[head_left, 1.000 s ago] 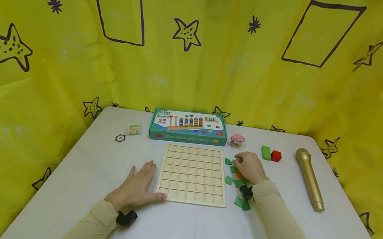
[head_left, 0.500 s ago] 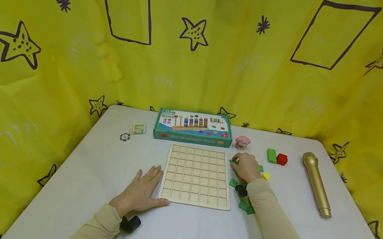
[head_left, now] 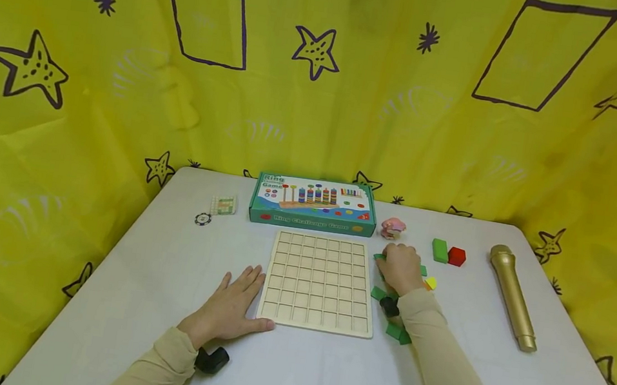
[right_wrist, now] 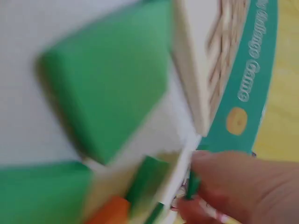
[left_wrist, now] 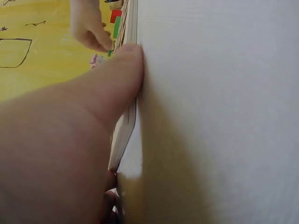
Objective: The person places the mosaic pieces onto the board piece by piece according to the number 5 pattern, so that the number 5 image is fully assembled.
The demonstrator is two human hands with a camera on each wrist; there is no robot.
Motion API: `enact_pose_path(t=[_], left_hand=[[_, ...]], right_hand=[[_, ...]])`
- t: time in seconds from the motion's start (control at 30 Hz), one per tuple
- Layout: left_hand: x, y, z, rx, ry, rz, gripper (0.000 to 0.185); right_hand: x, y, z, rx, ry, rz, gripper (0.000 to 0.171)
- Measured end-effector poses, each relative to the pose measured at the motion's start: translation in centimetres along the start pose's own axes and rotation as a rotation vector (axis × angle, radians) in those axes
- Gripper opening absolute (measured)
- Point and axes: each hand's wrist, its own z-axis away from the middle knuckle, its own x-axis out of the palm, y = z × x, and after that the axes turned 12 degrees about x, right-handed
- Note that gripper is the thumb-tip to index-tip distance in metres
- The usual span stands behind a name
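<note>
My left hand (head_left: 231, 309) lies flat with fingers spread at the near left corner of a pale wooden grid board (head_left: 320, 282). Its thumb (left_wrist: 124, 70) rests against the board's near edge in the left wrist view. Beyond the board's right side, my right hand (head_left: 400, 268) pinches a small green tile (right_wrist: 192, 184) between thumb and fingertips. Several more green tiles (head_left: 379, 293) lie around and below that hand, partly covered by the hand and wrist. An orange piece (right_wrist: 110, 211) shows among them in the right wrist view, and a yellow piece (head_left: 431, 283) sits to the hand's right.
Behind the board stands a Ring Challenge Game box (head_left: 314, 205), with a pink figurine (head_left: 393, 228) beside it. A green block (head_left: 440, 250), a red block (head_left: 457, 257) and a gold microphone (head_left: 514, 297) lie right. A round chip (head_left: 203, 219) and a patterned square (head_left: 223, 205) lie left.
My right hand has shifted left, closer to the board, and now pinches a green tile that lay beside it. The yellow piece has come into view. The left hand stays put while the head view shifts slightly.
</note>
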Motion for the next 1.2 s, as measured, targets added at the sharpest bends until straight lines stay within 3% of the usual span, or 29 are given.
enact_pose_path(t=[0.1, 0.23, 0.4, 0.57, 0.97, 1.2], left_hand=[[0.1, -0.1, -0.1, -0.003, -0.004, 0.001, 0.105], [0.0, -0.2, 0.0, -0.010, -0.004, -0.001, 0.106], [0.0, -0.2, -0.1, -0.004, 0.002, 0.011, 0.105], [0.0, -0.1, -0.3, -0.003, -0.007, 0.013, 0.105], [0.0, -0.1, -0.3, -0.001, -0.001, 0.017, 0.105], [0.0, 0.0, -0.2, -0.011, 0.002, 0.022, 0.105]], right_hand=[[-0.4, -1.0, -0.1, -0.074, 0.022, -0.135, 0.024], [-0.3, -4.3, -0.3, -0.229, -0.081, -0.220, 0.022], [0.5, -8.7, -1.0, -0.438, -0.170, -0.115, 0.013], [1.7, -10.5, -1.6, -0.587, -0.139, 0.002, 0.009], [2.4, -11.1, -1.6, -0.601, -0.097, 0.057, 0.006], [2.2, -9.9, -0.9, -0.565, -0.106, -0.024, 0.010]])
